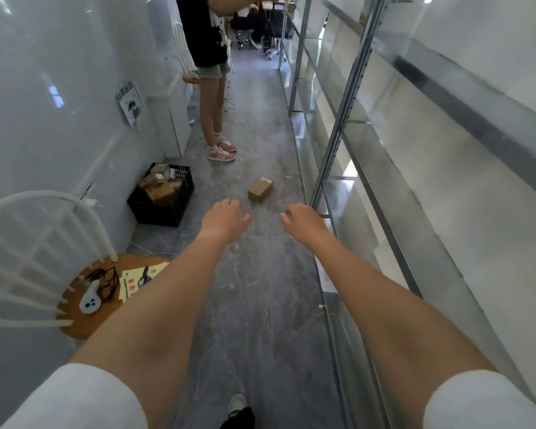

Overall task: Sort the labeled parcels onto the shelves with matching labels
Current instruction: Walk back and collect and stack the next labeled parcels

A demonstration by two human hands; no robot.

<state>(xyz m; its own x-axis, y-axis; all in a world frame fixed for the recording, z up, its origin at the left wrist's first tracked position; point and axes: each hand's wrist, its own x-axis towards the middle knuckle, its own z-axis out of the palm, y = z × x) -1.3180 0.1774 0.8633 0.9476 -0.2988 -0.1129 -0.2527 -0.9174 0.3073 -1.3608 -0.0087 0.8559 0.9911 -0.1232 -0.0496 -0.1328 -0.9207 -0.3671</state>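
Observation:
A small brown cardboard parcel (pixel 260 189) with a label on its top lies on the grey floor ahead of me. Both my arms stretch forward toward it. My left hand (pixel 225 219) and my right hand (pixel 304 222) hover a little short of the parcel, fingers loosely curled and apart, holding nothing. A black plastic crate (pixel 164 205) holding several more brown parcels stands against the left wall. Metal shelves (pixel 365 168) run along the whole right side; I see no labels on them from here.
Another person (pixel 212 72) in a black shirt stands further down the narrow aisle. A white chair with a wooden seat (pixel 84 305) at lower left carries glasses, papers and a white device. A cable lies on the floor near the crate.

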